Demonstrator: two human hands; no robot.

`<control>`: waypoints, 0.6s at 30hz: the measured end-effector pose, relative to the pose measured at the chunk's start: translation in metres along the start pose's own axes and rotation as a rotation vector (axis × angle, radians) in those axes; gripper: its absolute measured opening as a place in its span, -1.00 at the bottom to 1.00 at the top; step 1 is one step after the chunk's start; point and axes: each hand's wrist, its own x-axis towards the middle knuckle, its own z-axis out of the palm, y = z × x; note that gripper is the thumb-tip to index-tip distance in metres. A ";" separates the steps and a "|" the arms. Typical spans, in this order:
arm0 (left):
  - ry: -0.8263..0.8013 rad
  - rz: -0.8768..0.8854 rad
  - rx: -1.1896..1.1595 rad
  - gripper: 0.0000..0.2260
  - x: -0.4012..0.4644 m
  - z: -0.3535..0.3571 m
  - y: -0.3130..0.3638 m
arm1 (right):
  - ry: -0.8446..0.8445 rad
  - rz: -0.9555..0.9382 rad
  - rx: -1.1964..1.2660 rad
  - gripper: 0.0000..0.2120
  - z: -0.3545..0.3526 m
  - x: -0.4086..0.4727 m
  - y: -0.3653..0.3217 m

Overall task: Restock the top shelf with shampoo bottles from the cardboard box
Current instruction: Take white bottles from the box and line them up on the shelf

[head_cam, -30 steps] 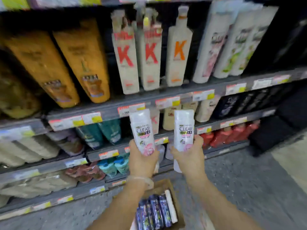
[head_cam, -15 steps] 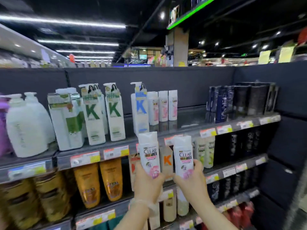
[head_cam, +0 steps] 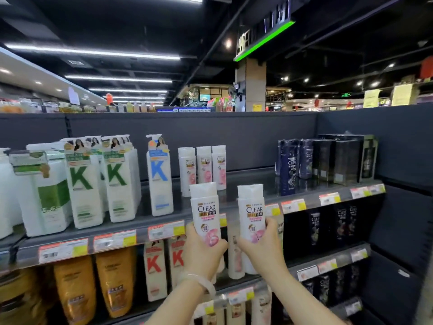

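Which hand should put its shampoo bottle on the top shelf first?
Probably the right hand. Its white bottle is nearest the bare stretch of top shelf beside the three matching bottles. The left hand holds its bottle right in front of those.

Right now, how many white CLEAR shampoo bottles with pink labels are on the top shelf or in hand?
5: three standing on the grey top shelf at; one in the left hand, one in the right hand. More may hide behind.
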 end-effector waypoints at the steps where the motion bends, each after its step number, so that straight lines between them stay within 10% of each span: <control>1: 0.014 0.006 -0.002 -0.61 0.004 0.018 0.002 | -0.004 -0.018 -0.003 -0.48 -0.012 0.016 0.005; 18: 0.359 0.068 0.100 -0.59 0.089 0.133 0.051 | -0.252 -0.195 0.067 -0.47 -0.065 0.191 0.012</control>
